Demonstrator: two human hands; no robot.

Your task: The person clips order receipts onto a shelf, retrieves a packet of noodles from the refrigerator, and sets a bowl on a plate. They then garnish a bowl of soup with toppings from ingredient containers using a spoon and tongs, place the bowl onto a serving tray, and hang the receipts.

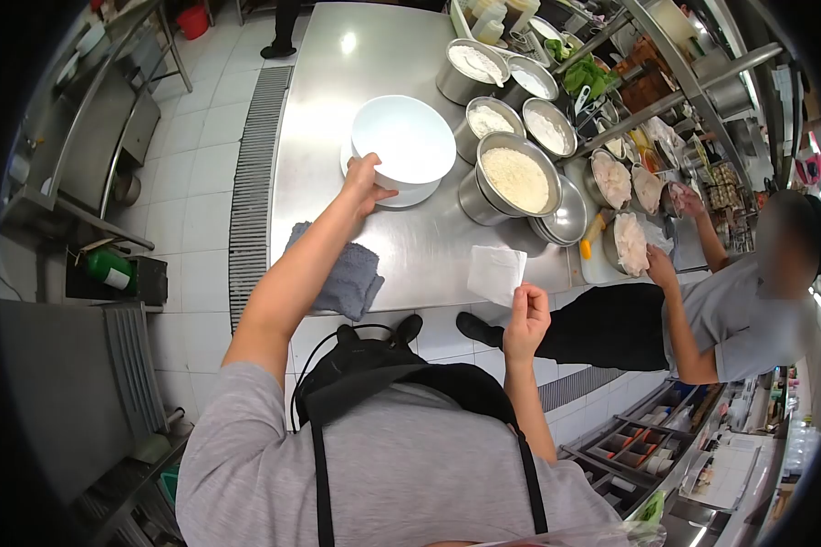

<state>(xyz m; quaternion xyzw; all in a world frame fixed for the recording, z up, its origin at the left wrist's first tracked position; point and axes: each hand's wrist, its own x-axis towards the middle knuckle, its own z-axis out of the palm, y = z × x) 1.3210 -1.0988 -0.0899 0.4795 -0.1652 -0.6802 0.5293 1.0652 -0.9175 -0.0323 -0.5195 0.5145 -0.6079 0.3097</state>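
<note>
My left hand point(365, 186) grips the near-left rim of a white bowl point(404, 137), which is tilted with its inside facing me. Just beneath it shows the edge of another round white dish point(412, 198) on the steel table point(420, 264). Between thumb and fingers, my right hand point(526, 321) pinches a folded white paper napkin point(497, 273) near the table's front edge. A crumpled grey cloth point(345, 275) lies below my left forearm.
Steel pots of white powder point(472, 62) and a pot of pale crumbs point(514, 179) line the table's right side. On the right, a co-worker point(730, 314) handles bowls of pale raw meat point(630, 242). A metal shelf rail point(670, 96) runs above the back right.
</note>
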